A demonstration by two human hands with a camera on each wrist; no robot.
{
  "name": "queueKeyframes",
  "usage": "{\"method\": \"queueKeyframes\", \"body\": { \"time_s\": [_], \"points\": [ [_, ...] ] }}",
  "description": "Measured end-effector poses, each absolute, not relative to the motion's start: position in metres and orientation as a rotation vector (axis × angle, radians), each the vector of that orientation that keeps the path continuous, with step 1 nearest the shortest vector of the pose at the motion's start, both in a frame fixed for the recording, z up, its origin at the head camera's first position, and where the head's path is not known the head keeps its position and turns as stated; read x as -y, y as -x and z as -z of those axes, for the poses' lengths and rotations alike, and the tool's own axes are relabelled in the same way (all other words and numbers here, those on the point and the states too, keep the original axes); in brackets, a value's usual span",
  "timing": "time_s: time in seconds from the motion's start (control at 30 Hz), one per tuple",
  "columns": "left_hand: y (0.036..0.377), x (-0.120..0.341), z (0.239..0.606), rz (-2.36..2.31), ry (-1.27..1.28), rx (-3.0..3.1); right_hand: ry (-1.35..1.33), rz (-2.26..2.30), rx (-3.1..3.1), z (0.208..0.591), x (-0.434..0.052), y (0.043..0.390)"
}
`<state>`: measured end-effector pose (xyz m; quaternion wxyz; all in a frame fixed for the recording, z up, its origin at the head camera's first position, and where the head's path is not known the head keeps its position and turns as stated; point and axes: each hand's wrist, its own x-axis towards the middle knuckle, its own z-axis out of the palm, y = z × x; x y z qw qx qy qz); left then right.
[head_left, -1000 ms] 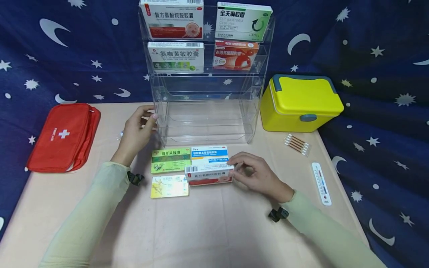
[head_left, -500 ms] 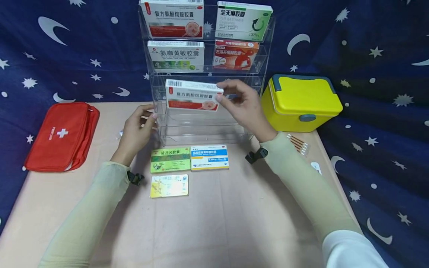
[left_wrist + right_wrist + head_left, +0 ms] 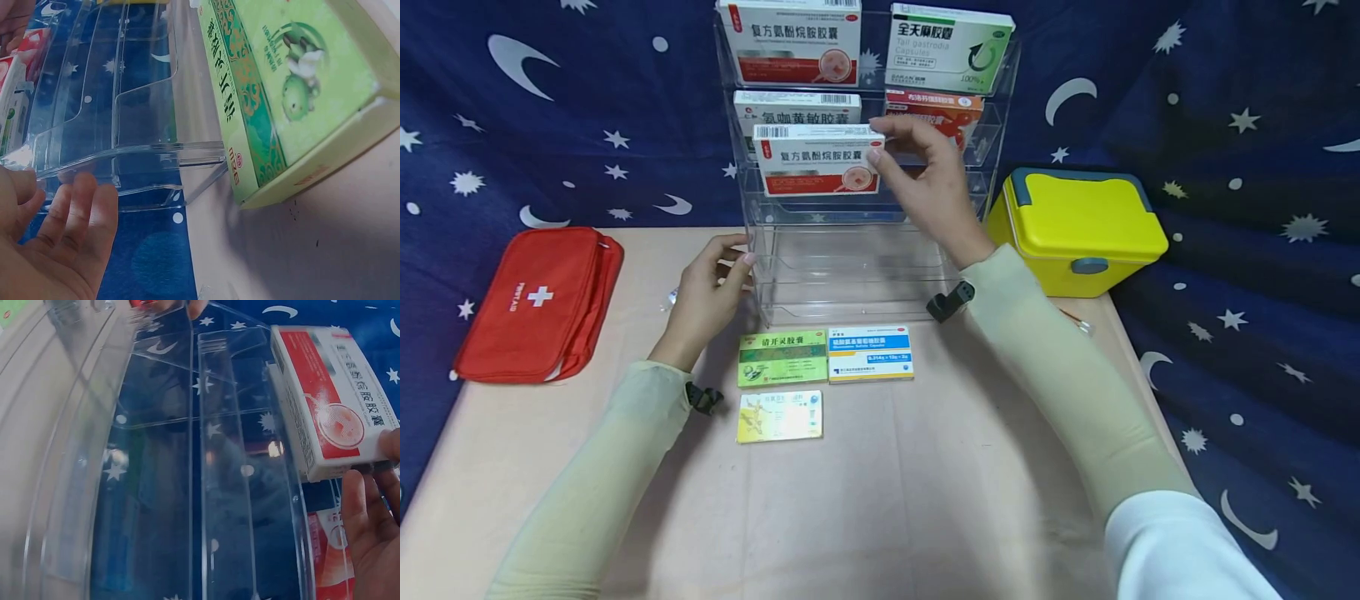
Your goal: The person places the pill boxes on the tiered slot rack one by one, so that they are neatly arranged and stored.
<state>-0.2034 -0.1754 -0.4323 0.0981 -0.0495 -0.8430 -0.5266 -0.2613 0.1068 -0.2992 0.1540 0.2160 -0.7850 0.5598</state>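
Observation:
My right hand [image 3: 928,179] pinches the right end of a white and red medicine box [image 3: 820,162] between thumb and fingers. The box is in front of the clear acrylic display rack [image 3: 857,250], partly covering a white and green medicine box [image 3: 797,108] on the second tier. In the right wrist view the held box [image 3: 334,394] is tilted beside the rack's tiers. My left hand [image 3: 707,287] holds the rack's left side edge; in the left wrist view its fingers [image 3: 78,212] meet the clear plastic.
Green [image 3: 782,358], blue-white [image 3: 870,354] and yellow-white [image 3: 779,417] medicine boxes lie before the rack. Its upper tiers bear a large red-white box [image 3: 790,46], a green-white box [image 3: 950,50] and an orange box [image 3: 951,117]. A red first-aid pouch [image 3: 542,304] and yellow case [image 3: 1078,233] flank it.
My right hand has lifted the red and white medicine box off the boxes on the table and carried it up to the rack's second-tier height. My left hand has stayed at the rack's side.

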Motion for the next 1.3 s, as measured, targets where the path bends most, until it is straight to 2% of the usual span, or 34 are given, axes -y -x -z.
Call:
{"method": "queueKeyframes", "body": {
  "time_s": [0.53,1.3],
  "points": [
    [0.202,0.175,0.431,1.544,0.148,2.505,-0.833,-1.309,2.397,0.318,-0.103,0.292],
    [0.203,0.175,0.432,1.543,0.132,2.516,-0.917,-1.137,2.490,0.334,-0.109,0.294]
  ]
}}
